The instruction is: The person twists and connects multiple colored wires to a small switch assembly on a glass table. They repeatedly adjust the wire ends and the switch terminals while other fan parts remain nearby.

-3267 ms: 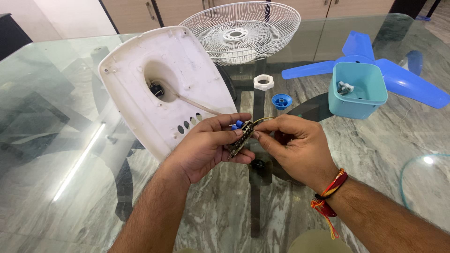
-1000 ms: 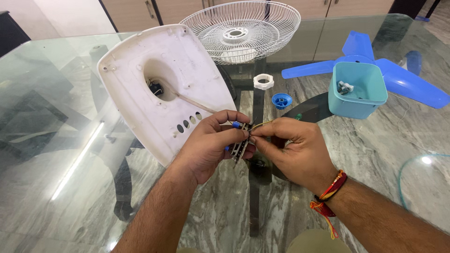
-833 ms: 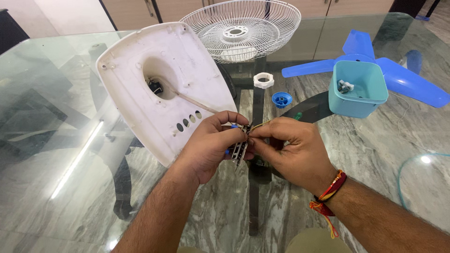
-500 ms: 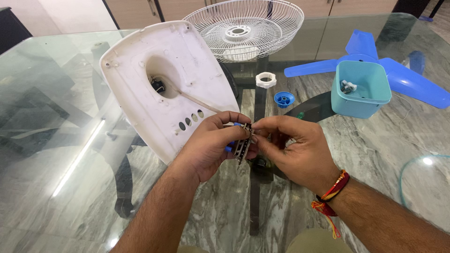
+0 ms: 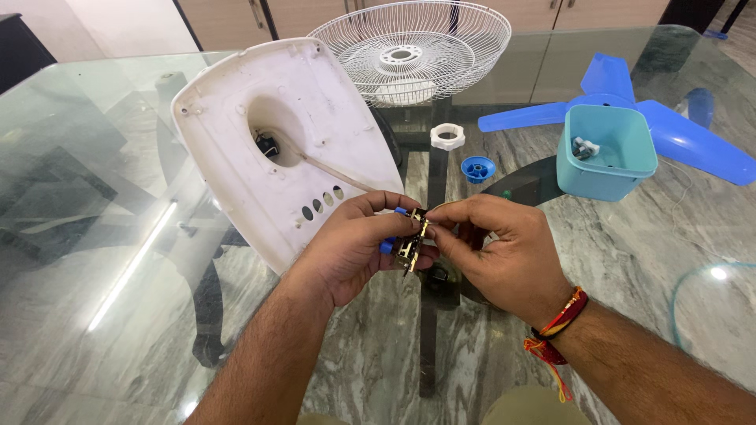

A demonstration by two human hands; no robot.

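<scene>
My left hand (image 5: 346, 248) and my right hand (image 5: 492, 248) meet over the glass table (image 5: 94, 236). Together they pinch a small switch block (image 5: 410, 242) with blue buttons and metal contacts. The left fingers grip its blue side; the right fingertips press on its top edge. A thin wire runs from it toward the hole in the white fan base (image 5: 276, 149), which lies tilted just left of my hands, its underside up.
A white wire fan guard (image 5: 409, 51) rests at the back. A blue fan blade (image 5: 669, 130) lies at the right, with a teal tub (image 5: 606, 153) holding small parts beside it. A white ring nut (image 5: 447, 136) and a blue cap (image 5: 477, 168) lie between.
Both hands have stayed together on the switch block, turning it slightly upright between the fingers. The view has shifted a little; nothing else moved.
</scene>
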